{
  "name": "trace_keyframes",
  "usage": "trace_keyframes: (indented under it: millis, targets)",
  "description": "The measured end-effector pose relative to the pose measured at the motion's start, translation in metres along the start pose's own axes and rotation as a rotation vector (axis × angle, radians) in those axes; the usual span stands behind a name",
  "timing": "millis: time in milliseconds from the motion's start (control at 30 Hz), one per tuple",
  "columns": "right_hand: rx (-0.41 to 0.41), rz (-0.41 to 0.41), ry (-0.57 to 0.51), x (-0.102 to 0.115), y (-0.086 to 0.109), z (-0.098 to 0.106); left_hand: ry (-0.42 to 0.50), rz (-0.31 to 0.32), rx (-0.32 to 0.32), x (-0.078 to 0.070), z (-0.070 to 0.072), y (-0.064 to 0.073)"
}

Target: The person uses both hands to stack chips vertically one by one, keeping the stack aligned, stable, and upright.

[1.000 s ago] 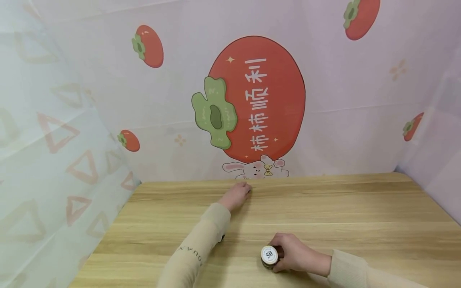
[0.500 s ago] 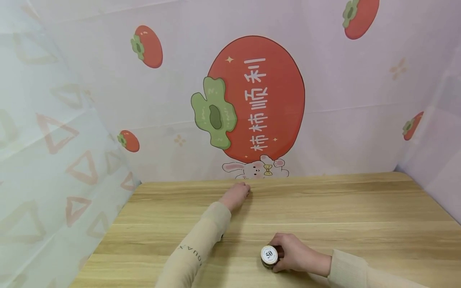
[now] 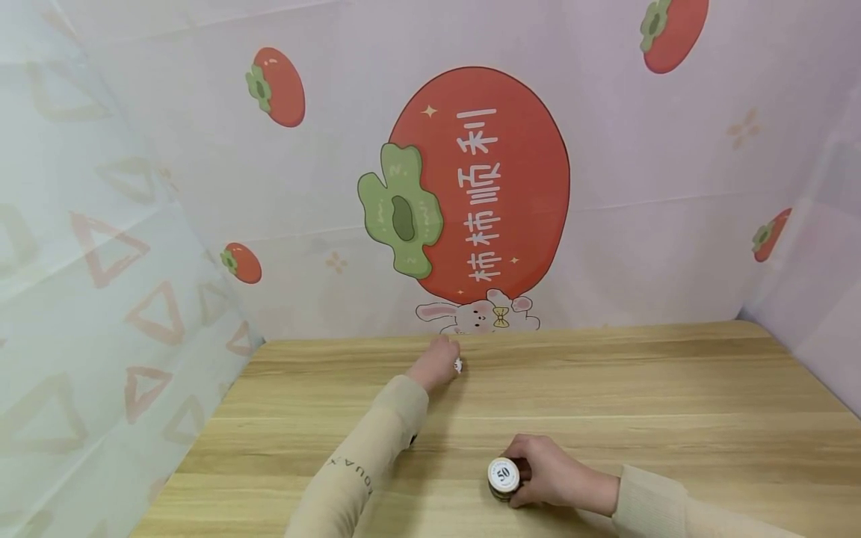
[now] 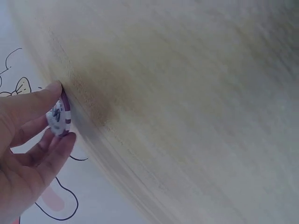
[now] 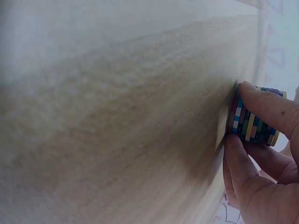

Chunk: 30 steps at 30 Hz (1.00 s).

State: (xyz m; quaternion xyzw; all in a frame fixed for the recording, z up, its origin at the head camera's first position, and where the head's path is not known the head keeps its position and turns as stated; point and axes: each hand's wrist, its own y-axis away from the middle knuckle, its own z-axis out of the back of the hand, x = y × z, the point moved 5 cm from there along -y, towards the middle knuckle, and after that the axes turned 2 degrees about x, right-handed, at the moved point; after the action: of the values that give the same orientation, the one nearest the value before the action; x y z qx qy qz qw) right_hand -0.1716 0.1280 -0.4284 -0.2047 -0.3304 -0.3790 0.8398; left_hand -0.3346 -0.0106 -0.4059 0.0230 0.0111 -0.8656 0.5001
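Near the table's far edge, my left hand (image 3: 436,362) pinches a single poker chip (image 4: 59,115) between thumb and fingers. Its rim is dark purple and white, and the white face is partly covered by the fingers. In the head view the same chip shows as a small white patch beside the fingertips. Closer to me, my right hand (image 3: 554,472) grips an upright stack of poker chips (image 3: 503,476) from its right side. A white chip marked 50 lies on top. In the right wrist view the stack (image 5: 257,115) shows multicoloured rims between thumb and fingers.
A wood-grain table (image 3: 639,396) spreads beneath both hands. Behind it hangs a pale backdrop (image 3: 323,187) with persimmon and rabbit prints. Pale cloth walls, one with triangle prints (image 3: 144,390), stand at the left and right sides.
My left hand has drawn back slightly to the left and turned, so the white chip now shows at its fingertips. The right hand and the stack have stayed in place.
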Motion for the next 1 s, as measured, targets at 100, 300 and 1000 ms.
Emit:
trace_keyframes:
  millis: [100,300,1000]
  targets:
    - [0.000,0.003,-0.002,0.000,0.000,0.000,0.020,-0.004,-0.035,0.001,0.003,0.000]
    - [-0.012,0.006,0.022,0.000,0.000,0.000,0.043,-0.035,-0.112,-0.003,0.010,0.002]
    - [-0.001,0.006,0.000,0.000,0.000,0.001,0.067,-0.148,-0.110,-0.036,0.025,0.043]
